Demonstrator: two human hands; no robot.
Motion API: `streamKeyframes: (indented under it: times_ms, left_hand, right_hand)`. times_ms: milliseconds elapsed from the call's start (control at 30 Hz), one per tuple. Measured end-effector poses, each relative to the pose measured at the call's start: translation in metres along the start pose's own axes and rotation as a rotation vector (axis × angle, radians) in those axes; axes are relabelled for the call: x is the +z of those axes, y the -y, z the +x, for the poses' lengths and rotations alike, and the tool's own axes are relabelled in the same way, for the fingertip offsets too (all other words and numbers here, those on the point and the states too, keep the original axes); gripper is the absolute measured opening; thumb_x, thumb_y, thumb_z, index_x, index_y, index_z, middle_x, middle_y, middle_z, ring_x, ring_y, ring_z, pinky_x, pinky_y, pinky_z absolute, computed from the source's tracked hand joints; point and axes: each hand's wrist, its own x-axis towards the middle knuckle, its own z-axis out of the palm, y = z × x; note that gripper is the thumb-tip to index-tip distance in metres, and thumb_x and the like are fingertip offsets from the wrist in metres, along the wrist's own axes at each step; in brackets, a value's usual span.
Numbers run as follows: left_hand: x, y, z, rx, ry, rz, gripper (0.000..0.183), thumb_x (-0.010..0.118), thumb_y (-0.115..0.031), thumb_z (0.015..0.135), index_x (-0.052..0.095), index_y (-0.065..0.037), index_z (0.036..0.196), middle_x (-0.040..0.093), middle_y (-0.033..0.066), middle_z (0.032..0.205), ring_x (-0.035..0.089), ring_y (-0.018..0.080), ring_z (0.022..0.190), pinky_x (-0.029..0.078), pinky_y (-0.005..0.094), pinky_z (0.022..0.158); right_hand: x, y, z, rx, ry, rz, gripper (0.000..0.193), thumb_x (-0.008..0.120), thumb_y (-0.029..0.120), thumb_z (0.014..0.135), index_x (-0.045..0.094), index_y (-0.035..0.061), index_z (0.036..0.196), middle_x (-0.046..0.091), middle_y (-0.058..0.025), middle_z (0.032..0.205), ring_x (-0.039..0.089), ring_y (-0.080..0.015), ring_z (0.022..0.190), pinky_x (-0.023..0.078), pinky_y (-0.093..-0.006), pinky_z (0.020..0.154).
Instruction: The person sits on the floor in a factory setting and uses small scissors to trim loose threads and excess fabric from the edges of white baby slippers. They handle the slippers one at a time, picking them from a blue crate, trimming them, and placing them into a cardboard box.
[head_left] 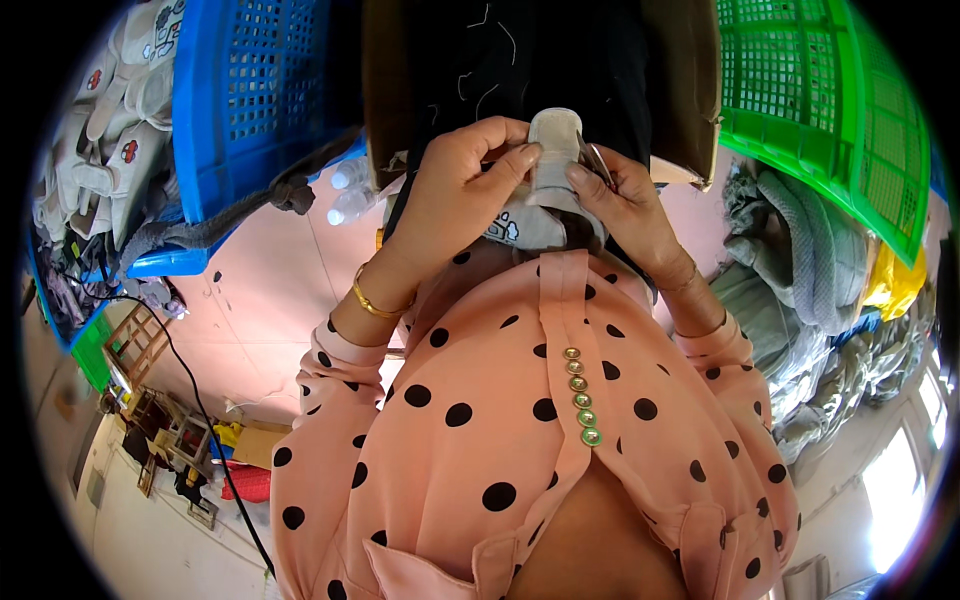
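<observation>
A light grey cloth piece (554,165) with a rounded, stitched end is held up over my lap. My left hand (472,180) pinches its left edge between thumb and index finger. At its right edge, my right hand (632,208) has the thumb against the cloth. Those fingers are closed round small metal snips (601,164), only partly showing beside the cloth; the rest is hidden in the hand. Below hangs more grey cloth with a dark printed pattern (515,226), close against my shirt.
Similar grey cloth pieces (128,130) fill a spot beside a blue crate (225,110) at left. Loose threads lie on my black trousers (465,75). A cardboard box (698,90) and green crate (850,150) stand right, near grey bundles (800,245). Plastic bottles (350,205) lie on the floor.
</observation>
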Motion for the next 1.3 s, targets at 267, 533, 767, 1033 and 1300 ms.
streamKeyframes:
  times_ms: [267, 533, 767, 1033, 1300]
  left_hand:
    - [-0.004, -0.003, 0.003, -0.049, -0.009, -0.184, 0.024, 0.058, -0.014, 0.099, 0.064, 0.005, 0.111, 0.068, 0.0043, 0.089, 0.064, 0.0076, 0.082, 0.053, 0.0204, 0.071]
    - [-0.004, -0.001, 0.009, 0.059, -0.037, 0.170, 0.025, 0.055, -0.019, 0.101, 0.063, 0.003, 0.109, 0.069, 0.0059, 0.090, 0.067, 0.0117, 0.083, 0.055, 0.0233, 0.076]
    - [-0.008, 0.000, 0.007, 0.041, -0.047, -0.201, 0.025, 0.056, -0.019, 0.100, 0.064, 0.003, 0.110, 0.069, 0.0070, 0.092, 0.067, 0.0122, 0.082, 0.055, 0.0241, 0.077]
    - [-0.007, -0.003, 0.002, 0.022, 0.039, -0.107, 0.026, 0.060, -0.013, 0.097, 0.063, 0.005, 0.116, 0.070, 0.0091, 0.097, 0.068, 0.0133, 0.086, 0.057, 0.0251, 0.077]
    - [-0.006, -0.001, 0.004, -0.024, -0.006, -0.124, 0.026, 0.061, -0.012, 0.096, 0.065, 0.005, 0.115, 0.068, 0.0054, 0.090, 0.064, 0.0093, 0.081, 0.053, 0.0214, 0.071]
  right_hand:
    - [0.005, 0.006, 0.001, -0.011, -0.015, 0.139, 0.023, 0.057, 0.020, 0.100, 0.063, -0.0018, 0.103, 0.057, 0.0035, 0.082, 0.047, -0.0008, 0.076, 0.044, -0.0168, 0.068]
    - [0.002, 0.000, 0.005, -0.034, -0.016, 0.048, 0.024, 0.059, 0.024, 0.100, 0.063, -0.0001, 0.097, 0.050, 0.0065, 0.073, 0.041, -0.0004, 0.068, 0.036, -0.0176, 0.060]
    - [-0.003, 0.006, 0.009, -0.091, -0.018, -0.048, 0.026, 0.059, 0.024, 0.100, 0.064, -0.0005, 0.095, 0.048, 0.0073, 0.070, 0.039, -0.0002, 0.066, 0.036, -0.0176, 0.058]
    - [0.002, 0.002, 0.009, -0.089, -0.042, -0.016, 0.025, 0.059, 0.023, 0.100, 0.063, -0.0013, 0.095, 0.049, 0.0052, 0.071, 0.040, -0.0012, 0.066, 0.038, -0.0182, 0.058]
    - [-0.014, 0.014, 0.009, -0.470, -0.265, -0.587, 0.050, 0.069, 0.048, 0.087, 0.058, 0.0017, 0.103, 0.061, -0.0072, 0.070, 0.060, -0.0175, 0.060, 0.049, -0.0251, 0.057]
